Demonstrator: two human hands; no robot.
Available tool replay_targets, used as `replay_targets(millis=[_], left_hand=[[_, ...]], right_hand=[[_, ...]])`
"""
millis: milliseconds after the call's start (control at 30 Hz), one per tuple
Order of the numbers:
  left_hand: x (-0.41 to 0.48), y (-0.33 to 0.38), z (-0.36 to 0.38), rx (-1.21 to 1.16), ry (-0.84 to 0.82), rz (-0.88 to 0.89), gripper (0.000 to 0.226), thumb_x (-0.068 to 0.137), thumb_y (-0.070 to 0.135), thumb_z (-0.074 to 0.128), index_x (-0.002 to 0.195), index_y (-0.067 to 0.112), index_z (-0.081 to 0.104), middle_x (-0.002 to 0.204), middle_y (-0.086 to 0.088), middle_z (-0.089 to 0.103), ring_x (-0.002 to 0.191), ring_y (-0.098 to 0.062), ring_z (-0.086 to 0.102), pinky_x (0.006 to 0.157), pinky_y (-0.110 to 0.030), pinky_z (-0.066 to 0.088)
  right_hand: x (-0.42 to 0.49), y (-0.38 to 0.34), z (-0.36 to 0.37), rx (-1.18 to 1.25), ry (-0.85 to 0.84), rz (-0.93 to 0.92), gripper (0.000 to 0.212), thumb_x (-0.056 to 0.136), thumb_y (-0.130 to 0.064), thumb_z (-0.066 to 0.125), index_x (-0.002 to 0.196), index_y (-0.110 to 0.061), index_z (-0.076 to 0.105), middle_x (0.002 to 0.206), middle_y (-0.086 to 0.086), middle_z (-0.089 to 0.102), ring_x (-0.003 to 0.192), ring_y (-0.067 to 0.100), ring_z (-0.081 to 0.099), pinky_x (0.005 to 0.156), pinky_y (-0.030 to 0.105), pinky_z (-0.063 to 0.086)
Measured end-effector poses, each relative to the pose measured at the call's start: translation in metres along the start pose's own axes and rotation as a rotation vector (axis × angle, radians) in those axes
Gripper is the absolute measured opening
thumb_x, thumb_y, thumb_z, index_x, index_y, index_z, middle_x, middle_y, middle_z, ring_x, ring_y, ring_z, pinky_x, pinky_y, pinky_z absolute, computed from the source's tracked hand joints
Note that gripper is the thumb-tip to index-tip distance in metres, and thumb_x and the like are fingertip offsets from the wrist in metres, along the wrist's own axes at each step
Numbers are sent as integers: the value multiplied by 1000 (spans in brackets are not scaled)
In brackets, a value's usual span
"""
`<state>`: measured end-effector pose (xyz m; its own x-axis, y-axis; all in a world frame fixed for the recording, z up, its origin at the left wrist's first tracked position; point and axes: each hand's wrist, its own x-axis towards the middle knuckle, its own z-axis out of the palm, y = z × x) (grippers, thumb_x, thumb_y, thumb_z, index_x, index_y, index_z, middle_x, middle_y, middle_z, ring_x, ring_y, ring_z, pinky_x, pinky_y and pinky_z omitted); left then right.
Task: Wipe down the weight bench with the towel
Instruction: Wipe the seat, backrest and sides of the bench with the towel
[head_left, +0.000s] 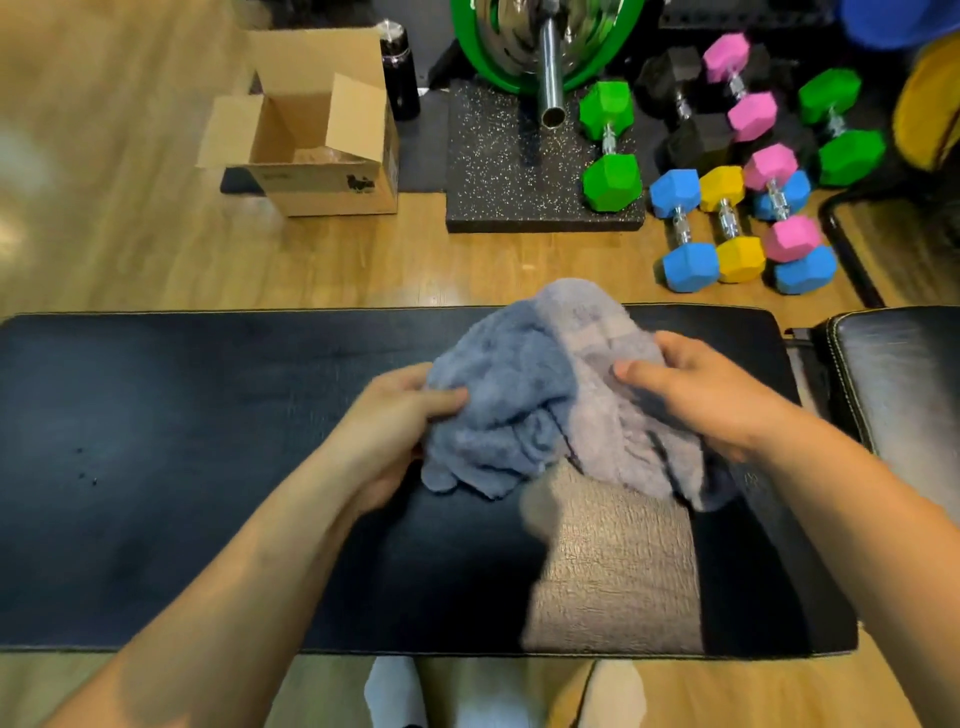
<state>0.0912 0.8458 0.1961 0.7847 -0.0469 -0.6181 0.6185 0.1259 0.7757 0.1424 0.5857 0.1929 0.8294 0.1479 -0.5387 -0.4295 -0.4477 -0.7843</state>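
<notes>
From the head camera, looking down, the long black bench (182, 467) runs across the picture from left to right, with a second black pad (904, 374) just beside its right end. The towel (545, 395) is a crumpled grey-blue bundle held over the middle-right of the bench, toward its far edge; whether its lower folds touch the padding I cannot tell. The left hand (395, 421) grips the towel's left side, thumb on top and fingers curled under the cloth, and the right hand (711, 395) grips the right side the same way, thumb pressed into the pile. Below the towel a brownish, ribbed-looking patch (608, 566) lies on the bench, and what it is I cannot tell. Beyond the bench, on the wooden floor (104, 234), stand an open cardboard box (311, 140), a dark bottle (400, 67) and a cluster of coloured dumbbells (691, 228). I judge the towel to be light, soft and limp: it will sag and bunch wherever it is not supported, and its terry pile should drag rather than slide on the smooth padding. For wiping it is best gathered into a thick wad and taken from above with a flat palm and spread fingers, so that a wide face of cloth presses down, with loose corners tucked in so they do not trail
</notes>
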Motion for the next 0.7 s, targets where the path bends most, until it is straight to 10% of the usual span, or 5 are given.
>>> replay_targets(millis=[133, 267, 433, 600, 700], left_hand=[[-5, 12, -16, -376, -68, -94, 34, 98, 14, 45, 129, 4, 55, 121, -19, 64, 114, -31, 61, 99, -44, 48], [-22, -2, 13, -251, -247, -423, 37, 88, 28, 57, 114, 2, 66, 109, -15, 69, 94, -27, 67, 87, -38, 52], [-25, 9, 5, -358, -243, -276, 17, 69, 9, 60, 80, 4, 73, 81, -14, 71, 70, -24, 68, 66, -30, 57], [-28, 61, -39, -277, -228, 42, 37, 68, 12, 67, 105, 6, 66, 93, -13, 71, 80, -26, 69, 70, -37, 59], [-11, 54, -56, 286, 157, 39, 21, 76, 11, 64, 96, 16, 70, 91, -8, 71, 76, -22, 66, 55, -27, 51]], right_hand=[[-9, -4, -9, 574, 50, 143, 15, 89, -5, 58, 102, -11, 59, 94, 15, 70, 78, 22, 71, 70, 36, 55], [-21, -8, 8, 434, -222, 322, 38, 77, -25, 72, 109, -6, 63, 103, 18, 72, 89, 30, 71, 76, 42, 58], [-17, -15, 8, 724, -401, 66, 80, 56, -25, 91, 125, -2, 57, 121, 21, 63, 107, 34, 64, 80, 42, 57], [-12, -27, 3, 756, -389, -69, 41, 80, -9, 64, 121, -9, 61, 116, 14, 66, 103, 28, 66, 86, 43, 56], [-8, -12, 6, 372, -97, 91, 32, 80, -13, 70, 111, -13, 64, 107, 12, 71, 95, 26, 70, 86, 44, 56]])
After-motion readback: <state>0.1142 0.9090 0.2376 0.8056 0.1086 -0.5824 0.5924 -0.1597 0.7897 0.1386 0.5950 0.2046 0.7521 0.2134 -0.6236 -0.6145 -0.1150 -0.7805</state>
